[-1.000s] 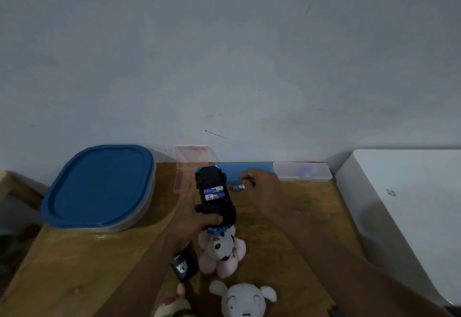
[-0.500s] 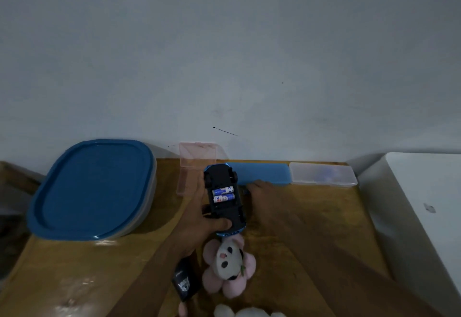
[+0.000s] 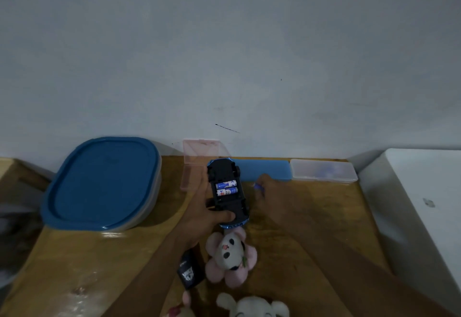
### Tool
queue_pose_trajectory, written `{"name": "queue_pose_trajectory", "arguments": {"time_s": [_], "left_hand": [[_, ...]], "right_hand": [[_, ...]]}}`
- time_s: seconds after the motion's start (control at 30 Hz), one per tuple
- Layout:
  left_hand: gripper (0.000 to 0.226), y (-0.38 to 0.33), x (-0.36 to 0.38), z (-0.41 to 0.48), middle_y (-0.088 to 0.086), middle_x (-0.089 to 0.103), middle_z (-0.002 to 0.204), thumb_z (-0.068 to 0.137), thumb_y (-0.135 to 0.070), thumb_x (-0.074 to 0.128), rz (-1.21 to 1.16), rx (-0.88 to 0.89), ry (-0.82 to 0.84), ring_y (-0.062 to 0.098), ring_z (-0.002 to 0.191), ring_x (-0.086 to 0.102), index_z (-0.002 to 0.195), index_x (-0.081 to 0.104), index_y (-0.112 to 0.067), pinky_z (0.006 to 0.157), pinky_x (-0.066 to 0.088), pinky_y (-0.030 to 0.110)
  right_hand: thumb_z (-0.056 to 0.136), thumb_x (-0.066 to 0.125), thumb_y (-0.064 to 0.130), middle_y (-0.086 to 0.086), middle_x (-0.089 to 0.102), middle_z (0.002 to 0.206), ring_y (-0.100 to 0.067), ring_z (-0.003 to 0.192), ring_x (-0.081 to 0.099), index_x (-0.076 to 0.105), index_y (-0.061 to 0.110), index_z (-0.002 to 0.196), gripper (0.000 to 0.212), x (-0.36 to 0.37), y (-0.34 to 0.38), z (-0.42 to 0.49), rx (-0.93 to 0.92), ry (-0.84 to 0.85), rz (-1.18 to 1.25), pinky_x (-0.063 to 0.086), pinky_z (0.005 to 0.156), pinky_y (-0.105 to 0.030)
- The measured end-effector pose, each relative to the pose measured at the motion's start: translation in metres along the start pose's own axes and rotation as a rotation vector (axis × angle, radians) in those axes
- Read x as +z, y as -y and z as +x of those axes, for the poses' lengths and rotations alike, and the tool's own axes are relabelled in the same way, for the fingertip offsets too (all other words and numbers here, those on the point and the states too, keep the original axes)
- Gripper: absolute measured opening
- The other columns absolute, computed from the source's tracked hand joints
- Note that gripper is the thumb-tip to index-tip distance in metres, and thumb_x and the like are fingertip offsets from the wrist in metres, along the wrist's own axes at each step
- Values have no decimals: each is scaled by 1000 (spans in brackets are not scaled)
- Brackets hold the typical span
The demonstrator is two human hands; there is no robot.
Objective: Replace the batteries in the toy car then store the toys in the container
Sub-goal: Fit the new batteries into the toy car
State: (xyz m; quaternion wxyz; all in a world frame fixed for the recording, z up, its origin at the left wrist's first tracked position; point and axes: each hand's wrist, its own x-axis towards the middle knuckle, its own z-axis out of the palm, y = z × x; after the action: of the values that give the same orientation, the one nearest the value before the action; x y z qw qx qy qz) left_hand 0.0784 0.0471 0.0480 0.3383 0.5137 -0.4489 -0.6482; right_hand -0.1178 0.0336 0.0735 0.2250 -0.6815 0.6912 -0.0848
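My left hand (image 3: 202, 213) holds a blue toy car (image 3: 227, 191) upside down over the wooden table (image 3: 112, 266). Its battery bay is uncovered and two batteries (image 3: 226, 188) lie inside. My right hand (image 3: 272, 198) rests on the table just right of the car, fingertips pinching a small battery (image 3: 257, 186) that is mostly hidden. A large container with a blue lid (image 3: 102, 183) stands at the back left. A pink plush panda (image 3: 230, 256) lies below the car, a white plush (image 3: 252, 306) at the bottom edge.
A small black cover piece (image 3: 190, 273) lies under my left forearm. A clear pink box (image 3: 197, 164), a blue case (image 3: 264, 170) and a clear box (image 3: 324, 172) line the wall. A white surface (image 3: 424, 204) borders the table's right side.
My right hand has come down from the blue case to the table beside the car. The loose battery that lay there is now under its fingertips. The car has hardly moved.
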Motion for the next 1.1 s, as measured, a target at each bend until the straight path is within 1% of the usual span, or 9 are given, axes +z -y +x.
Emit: {"name": "queue_pose_trajectory", "arguments": {"time_s": [0.1,0.17,0.27,0.37,0.43,0.53,0.67,0.83,1.1], "left_hand": [[88,-9,4,-11,4,72,111,68,19,74,20,74,15,28,102,70,127,48,-42,84,58,51],[89,-15,9,-18,3,72,108,68,17,74,34,106,0,25,99,70,127,47,-44,83,58,50],[95,-20,15,-29,7,71,111,67,13,77,46,162,-21,25,100,70,122,45,-57,85,58,50],[109,-23,21,-39,9,68,118,65,6,79,50,182,15,28,104,69,147,26,-41,87,56,54],[111,-24,24,-46,4,69,115,68,11,77,45,181,11,21,100,71,151,19,-35,86,57,51],[112,-26,28,-56,-4,70,111,73,14,74,16,152,23,12,95,71,154,13,-33,85,58,47],[115,-25,29,-60,4,67,120,67,4,80,43,146,19,24,106,68,152,16,-41,87,57,53],[114,-24,30,-62,7,65,123,66,6,80,49,169,18,27,108,66,149,20,-45,86,57,54],[113,-23,22,-61,10,66,118,65,4,81,74,130,40,27,109,64,151,21,-39,87,57,53]], "right_hand": [[97,51,18,-3,68,109,-19,102,62,66,13,111,21,-18,4,-14,37,-89,255,43,82,-21],[96,53,13,-2,65,116,-17,107,59,64,13,119,25,-30,8,-24,46,-120,330,35,81,-12],[88,67,18,0,65,97,-13,87,60,63,17,107,19,-39,12,-39,47,-173,413,40,65,-12],[83,73,20,5,69,87,-9,80,65,69,21,90,8,-40,20,-52,50,-173,496,52,73,-18],[87,68,17,0,72,90,-8,75,69,72,17,97,10,-39,26,-59,60,-152,563,55,70,-19],[90,64,11,-6,72,94,-8,71,68,68,10,110,20,-36,33,-68,75,-156,629,51,60,-9],[85,71,14,-4,73,93,-12,77,69,71,10,99,15,-36,38,-75,98,-262,559,50,63,-13],[85,71,20,-2,73,99,-13,86,66,75,15,94,12,-33,47,-79,93,-269,437,55,77,-25],[87,67,25,-3,72,109,-15,94,66,73,18,106,20,-29,53,-78,-23,-189,170,54,86,-29]]}}
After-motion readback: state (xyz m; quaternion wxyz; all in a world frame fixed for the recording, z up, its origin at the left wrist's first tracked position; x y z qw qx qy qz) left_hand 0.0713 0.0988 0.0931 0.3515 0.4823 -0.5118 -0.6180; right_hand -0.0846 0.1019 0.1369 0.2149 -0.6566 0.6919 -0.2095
